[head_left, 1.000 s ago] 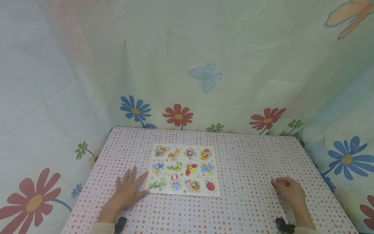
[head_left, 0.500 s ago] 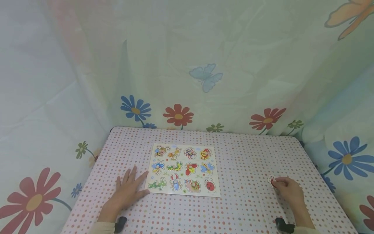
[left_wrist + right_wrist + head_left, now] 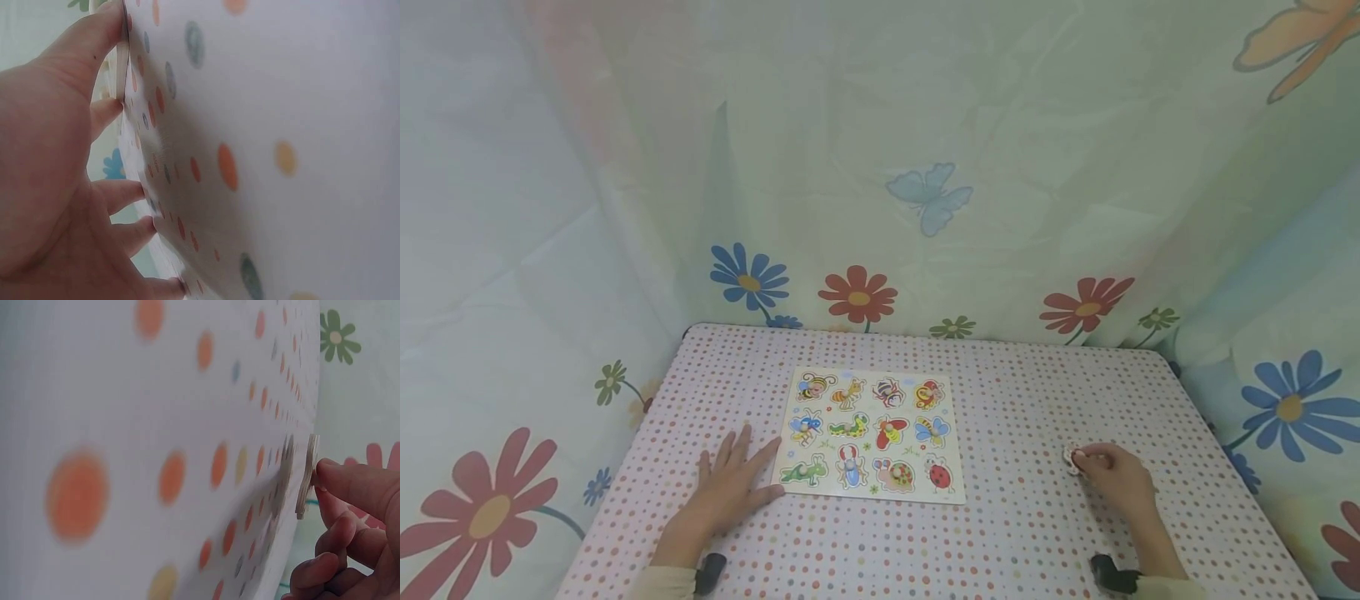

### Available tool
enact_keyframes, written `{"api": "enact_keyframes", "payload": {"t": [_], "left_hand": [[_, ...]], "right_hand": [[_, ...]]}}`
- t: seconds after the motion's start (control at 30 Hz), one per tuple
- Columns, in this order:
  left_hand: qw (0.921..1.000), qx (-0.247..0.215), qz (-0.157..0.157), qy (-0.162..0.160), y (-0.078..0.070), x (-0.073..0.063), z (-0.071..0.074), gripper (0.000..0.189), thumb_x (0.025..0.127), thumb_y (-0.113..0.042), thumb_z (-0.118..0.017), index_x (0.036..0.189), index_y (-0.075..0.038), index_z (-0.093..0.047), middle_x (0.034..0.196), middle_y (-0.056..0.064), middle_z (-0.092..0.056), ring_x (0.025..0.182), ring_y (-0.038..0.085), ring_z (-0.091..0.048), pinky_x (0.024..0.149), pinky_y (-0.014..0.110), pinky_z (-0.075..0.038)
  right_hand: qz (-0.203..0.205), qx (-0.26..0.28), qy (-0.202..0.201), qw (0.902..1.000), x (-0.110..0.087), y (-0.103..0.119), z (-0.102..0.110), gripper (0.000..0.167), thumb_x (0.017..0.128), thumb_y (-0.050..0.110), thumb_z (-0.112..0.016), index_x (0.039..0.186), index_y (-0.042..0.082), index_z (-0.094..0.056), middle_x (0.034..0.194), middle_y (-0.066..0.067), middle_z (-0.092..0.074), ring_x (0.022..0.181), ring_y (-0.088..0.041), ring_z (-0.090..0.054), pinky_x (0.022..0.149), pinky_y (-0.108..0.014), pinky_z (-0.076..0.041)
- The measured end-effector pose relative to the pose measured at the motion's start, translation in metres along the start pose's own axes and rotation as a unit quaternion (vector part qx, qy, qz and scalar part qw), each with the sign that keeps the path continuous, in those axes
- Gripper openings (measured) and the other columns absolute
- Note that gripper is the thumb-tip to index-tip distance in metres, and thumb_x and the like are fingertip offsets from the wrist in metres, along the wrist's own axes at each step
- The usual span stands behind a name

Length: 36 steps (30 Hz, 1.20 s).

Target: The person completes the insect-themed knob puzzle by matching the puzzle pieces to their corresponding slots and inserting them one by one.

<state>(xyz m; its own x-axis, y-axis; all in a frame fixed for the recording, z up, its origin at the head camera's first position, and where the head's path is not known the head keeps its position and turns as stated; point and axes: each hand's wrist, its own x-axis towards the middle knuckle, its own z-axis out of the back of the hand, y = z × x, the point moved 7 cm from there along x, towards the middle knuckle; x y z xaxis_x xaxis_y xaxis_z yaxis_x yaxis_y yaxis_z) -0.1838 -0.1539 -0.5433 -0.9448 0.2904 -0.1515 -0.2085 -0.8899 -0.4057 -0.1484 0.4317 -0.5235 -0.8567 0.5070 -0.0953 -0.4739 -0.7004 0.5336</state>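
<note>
My right hand [image 3: 1122,482] pinches a small flat wooden puzzle piece [image 3: 1070,459], red and white on top, over the right part of the table. In the right wrist view the piece [image 3: 307,481] shows its thin edge, lifted a little off the cloth with its shadow beside it. A wooden peg puzzle board [image 3: 928,497] with rows of colourful insects lies left of the middle. Spread fingers of my left hand [image 3: 726,492] rest on the table, thumb and index finger touching the board's left edge. At its bottom right corner a red ladybug picture [image 3: 938,476] shows.
A dotted cloth [image 3: 1015,542] covers the table. Behind it and at both sides hangs a curtain [image 3: 1037,167] with flowers and butterflies. Black wrist straps or mounts [image 3: 1112,575] sit at both wrists.
My right hand has moved a short way left with the puzzle piece between its fingers, mostly in the last half second. My left hand and the board stay where they were.
</note>
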Motion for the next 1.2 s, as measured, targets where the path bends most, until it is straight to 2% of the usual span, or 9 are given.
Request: {"api": "enact_keyframes", "payload": {"t": [0.23, 0.43, 0.67, 0.83, 1.2], "left_hand": [[1.0, -0.001, 0.0, -0.001, 0.0, 0.001, -0.001, 0.078, 0.091, -0.059, -0.062, 0.157, -0.026, -0.036, 0.164, 0.022, -0.006, 0.148, 0.049, -0.001, 0.108, 0.077, 0.004], [1.0, 0.001, 0.002, -0.001, 0.001, 0.001, -0.002, 0.077, 0.091, -0.058, -0.062, 0.157, -0.026, -0.036, 0.165, 0.022, -0.006, 0.148, 0.049, -0.002, 0.108, 0.076, 0.005], [1.0, -0.002, 0.003, 0.0, 0.001, 0.002, -0.002, 0.078, 0.091, -0.058, -0.063, 0.157, -0.027, -0.035, 0.165, 0.022, -0.005, 0.148, 0.049, -0.002, 0.108, 0.076, 0.005], [1.0, -0.002, 0.006, 0.002, 0.001, 0.002, -0.003, 0.079, 0.091, -0.059, -0.062, 0.157, -0.027, -0.036, 0.165, 0.021, -0.005, 0.148, 0.049, -0.001, 0.108, 0.076, 0.005], [1.0, -0.002, 0.005, -0.001, 0.001, 0.002, -0.003, 0.079, 0.091, -0.059, -0.063, 0.157, -0.027, -0.036, 0.165, 0.021, -0.005, 0.148, 0.049, -0.001, 0.108, 0.076, 0.005]], "right_hand": [[0.087, 0.015, 0.038, 0.9954, -0.014, 0.036, -0.009, 0.038, 0.098, 0.025, -0.066, 0.115, -0.008, -0.062, 0.076, -0.008, -0.055, 0.063, -0.021, -0.049, 0.051, -0.031, -0.04], [0.135, 0.037, 0.065, 0.988, -0.025, 0.065, -0.023, 0.035, 0.097, 0.027, -0.068, 0.112, -0.005, -0.066, 0.075, -0.005, -0.054, 0.059, -0.019, -0.047, 0.048, -0.029, -0.04], [0.2, 0.047, 0.054, 0.9772, -0.038, 0.097, -0.031, 0.028, 0.096, 0.022, -0.071, 0.106, -0.004, -0.069, 0.071, -0.003, -0.05, 0.054, -0.014, -0.041, 0.044, -0.025, -0.035], [0.213, 0.048, 0.052, 0.9745, -0.044, 0.111, -0.04, 0.024, 0.094, 0.02, -0.073, 0.103, -0.002, -0.069, 0.07, -0.002, -0.049, 0.055, -0.014, -0.041, 0.045, -0.024, -0.034], [0.22, 0.057, 0.08, 0.9706, -0.062, 0.137, -0.06, 0.017, 0.092, 0.017, -0.075, 0.099, 0.003, -0.07, 0.07, 0.0, -0.049, 0.059, -0.014, -0.043, 0.048, -0.023, -0.035]]}}
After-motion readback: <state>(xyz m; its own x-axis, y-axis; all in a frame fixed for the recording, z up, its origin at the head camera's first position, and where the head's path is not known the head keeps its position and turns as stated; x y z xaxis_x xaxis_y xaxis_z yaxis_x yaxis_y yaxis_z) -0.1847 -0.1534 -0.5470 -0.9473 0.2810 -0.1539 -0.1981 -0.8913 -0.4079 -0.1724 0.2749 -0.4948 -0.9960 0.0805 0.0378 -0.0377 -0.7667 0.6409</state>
